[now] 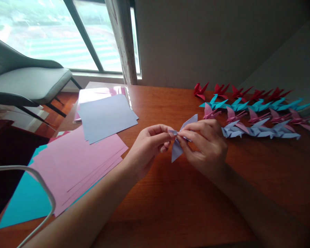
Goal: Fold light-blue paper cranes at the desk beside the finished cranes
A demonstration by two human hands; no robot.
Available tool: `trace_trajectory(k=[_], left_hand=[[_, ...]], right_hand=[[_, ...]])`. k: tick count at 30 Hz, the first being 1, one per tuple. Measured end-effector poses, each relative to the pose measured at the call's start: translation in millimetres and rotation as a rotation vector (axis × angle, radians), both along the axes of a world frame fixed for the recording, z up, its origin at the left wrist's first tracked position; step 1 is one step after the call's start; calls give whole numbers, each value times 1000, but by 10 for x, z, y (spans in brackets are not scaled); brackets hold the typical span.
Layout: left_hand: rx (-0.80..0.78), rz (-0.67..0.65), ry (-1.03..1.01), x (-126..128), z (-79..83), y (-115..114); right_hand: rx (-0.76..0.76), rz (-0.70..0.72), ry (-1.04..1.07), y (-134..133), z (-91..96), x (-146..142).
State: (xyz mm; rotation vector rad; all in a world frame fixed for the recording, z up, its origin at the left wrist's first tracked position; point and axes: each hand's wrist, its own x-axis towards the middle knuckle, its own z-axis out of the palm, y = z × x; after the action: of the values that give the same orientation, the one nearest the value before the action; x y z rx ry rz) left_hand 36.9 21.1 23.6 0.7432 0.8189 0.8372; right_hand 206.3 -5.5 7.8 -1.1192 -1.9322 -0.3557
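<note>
Between my two hands, above the table, is a pale lavender origami crane [177, 151] with its wings spread apart. My left hand [155, 141] pinches a narrow folded tip of it between thumb and forefinger. The fingers of my right hand [205, 143] are closed on its body from the other side, hiding part of the paper. Just beyond my right hand stand several finished lavender cranes [260, 129] in a row. Behind them are rows of pink cranes [255, 116], turquoise cranes [259, 104] and red cranes [239, 92].
Lavender sheets [108, 117], pink sheets [80, 165] and turquoise sheets [28, 203] lie overlapping on the left of the wooden table [155, 210]. A plastic packet [100, 91] lies behind them. A white cable [48, 193] crosses at lower left. Beyond are a chair [28, 81] and a window.
</note>
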Motion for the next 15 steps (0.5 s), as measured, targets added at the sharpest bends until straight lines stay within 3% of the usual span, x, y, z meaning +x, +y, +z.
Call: trace_trajectory(k=[15], left_hand=[[-17,6,0,3,-18,-5]], right_hand=[[15,2,-22,-2,-8,0]])
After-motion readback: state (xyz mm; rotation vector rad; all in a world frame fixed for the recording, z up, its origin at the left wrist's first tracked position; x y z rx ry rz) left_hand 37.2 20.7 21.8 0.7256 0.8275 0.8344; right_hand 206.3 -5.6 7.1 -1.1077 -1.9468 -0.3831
